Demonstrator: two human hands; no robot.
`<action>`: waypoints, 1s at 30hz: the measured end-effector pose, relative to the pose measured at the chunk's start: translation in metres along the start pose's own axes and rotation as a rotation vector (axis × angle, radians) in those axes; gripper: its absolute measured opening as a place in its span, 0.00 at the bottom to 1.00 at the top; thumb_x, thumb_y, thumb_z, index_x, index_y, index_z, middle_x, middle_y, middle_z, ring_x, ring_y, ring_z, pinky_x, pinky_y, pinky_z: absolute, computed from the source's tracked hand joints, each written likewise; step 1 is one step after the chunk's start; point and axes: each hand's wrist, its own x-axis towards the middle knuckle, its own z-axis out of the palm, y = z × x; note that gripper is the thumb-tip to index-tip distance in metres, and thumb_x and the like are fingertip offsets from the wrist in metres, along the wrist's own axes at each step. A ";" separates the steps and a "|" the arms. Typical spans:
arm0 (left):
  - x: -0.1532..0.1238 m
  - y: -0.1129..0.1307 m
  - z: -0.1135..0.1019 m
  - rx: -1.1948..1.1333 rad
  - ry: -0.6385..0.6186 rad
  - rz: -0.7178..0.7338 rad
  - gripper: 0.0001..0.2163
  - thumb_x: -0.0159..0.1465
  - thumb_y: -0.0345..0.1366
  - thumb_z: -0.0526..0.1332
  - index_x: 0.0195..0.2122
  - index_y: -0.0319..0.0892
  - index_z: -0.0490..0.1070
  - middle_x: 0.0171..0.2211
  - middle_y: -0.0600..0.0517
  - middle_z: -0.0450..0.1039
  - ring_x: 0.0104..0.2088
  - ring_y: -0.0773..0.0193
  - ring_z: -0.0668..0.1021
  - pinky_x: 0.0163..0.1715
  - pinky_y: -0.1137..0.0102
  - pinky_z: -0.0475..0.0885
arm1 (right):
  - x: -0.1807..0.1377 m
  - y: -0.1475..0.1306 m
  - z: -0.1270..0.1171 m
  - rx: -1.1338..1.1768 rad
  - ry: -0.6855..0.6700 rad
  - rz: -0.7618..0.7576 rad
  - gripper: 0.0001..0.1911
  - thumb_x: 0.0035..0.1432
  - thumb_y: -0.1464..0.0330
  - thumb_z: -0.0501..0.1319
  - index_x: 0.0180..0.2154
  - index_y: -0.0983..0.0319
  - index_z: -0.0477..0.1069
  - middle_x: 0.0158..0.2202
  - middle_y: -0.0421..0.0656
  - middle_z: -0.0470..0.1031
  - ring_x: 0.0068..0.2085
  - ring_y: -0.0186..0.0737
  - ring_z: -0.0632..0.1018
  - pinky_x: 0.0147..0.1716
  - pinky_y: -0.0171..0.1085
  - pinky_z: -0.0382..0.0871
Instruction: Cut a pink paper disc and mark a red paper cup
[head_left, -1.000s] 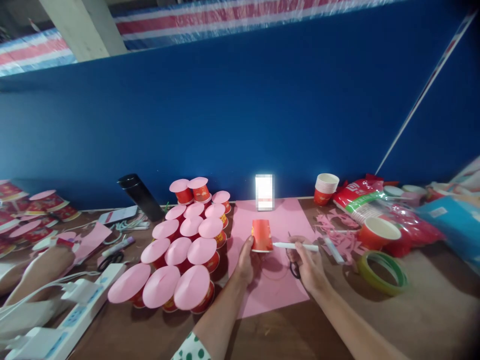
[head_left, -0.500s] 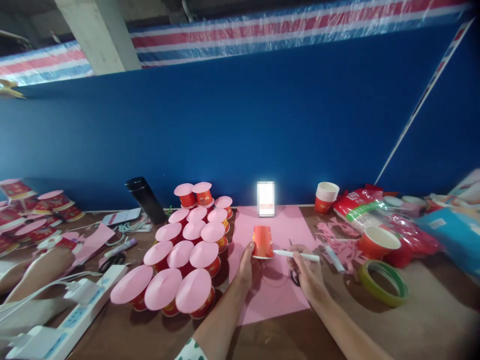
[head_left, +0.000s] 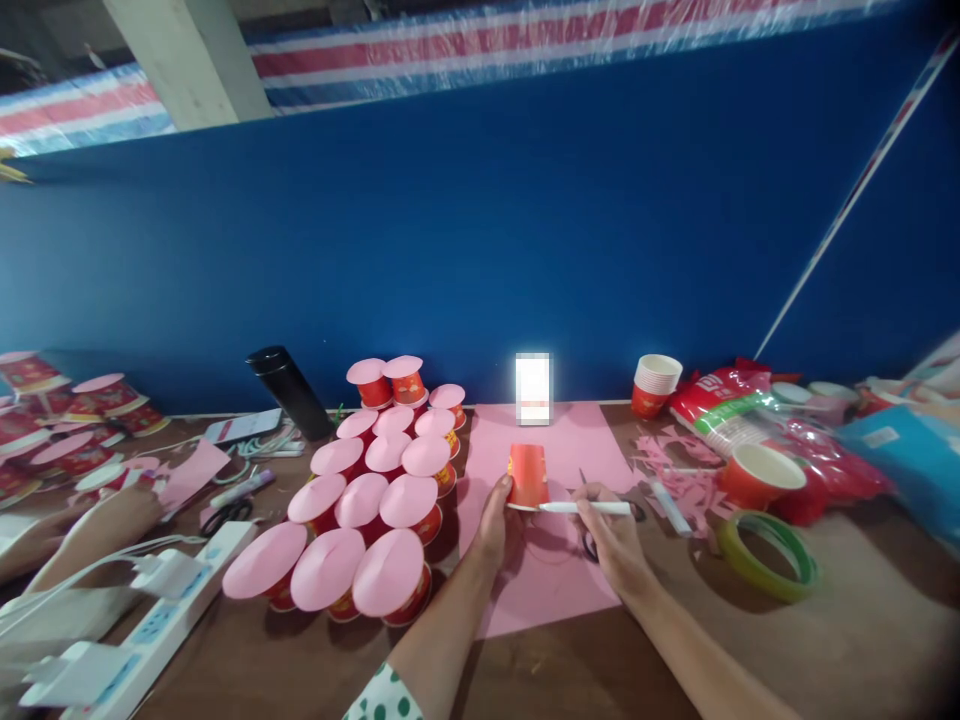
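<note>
My left hand (head_left: 493, 520) is closed around the lower left side of a red paper cup (head_left: 529, 474), which stands upside down over the pink paper sheet (head_left: 480, 440). Between the fingers of my right hand (head_left: 609, 530) is a white pen (head_left: 574, 508), its tip pointing left at the cup's rim. Whether the tip touches the paper I cannot tell. Curved pencil-like lines show on the sheet just below the cup. A pair of scissors (head_left: 589, 545) lies partly hidden beneath my right hand.
Several red cups topped with pink discs (head_left: 390, 575) stand to the left. Pink scraps (head_left: 675, 460), a tape roll (head_left: 772, 555), a cup (head_left: 761, 475) and stacked cups (head_left: 655, 388) lie right. A power strip (head_left: 172, 620) and another person's arm (head_left: 97, 540) are far left.
The pen has shifted slightly left, its tip now at the front of the cup's rim. The cup tilts a little differently in my left hand. The view has shifted slightly.
</note>
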 end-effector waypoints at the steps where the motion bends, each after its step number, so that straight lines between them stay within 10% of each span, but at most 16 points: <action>1: 0.000 0.000 0.000 0.003 -0.010 0.001 0.19 0.61 0.45 0.58 0.46 0.36 0.71 0.38 0.43 0.77 0.44 0.52 0.77 0.46 0.62 0.70 | 0.000 0.001 0.000 -0.011 -0.003 -0.004 0.18 0.52 0.52 0.62 0.28 0.61 0.66 0.18 0.34 0.63 0.16 0.26 0.60 0.13 0.26 0.54; 30: 0.004 -0.001 -0.009 0.029 -0.077 -0.035 0.21 0.63 0.43 0.57 0.52 0.36 0.67 0.37 0.45 0.78 0.37 0.56 0.79 0.41 0.65 0.69 | 0.000 0.006 -0.001 0.010 -0.020 0.026 0.17 0.54 0.53 0.62 0.31 0.61 0.66 0.19 0.34 0.63 0.17 0.25 0.62 0.14 0.26 0.55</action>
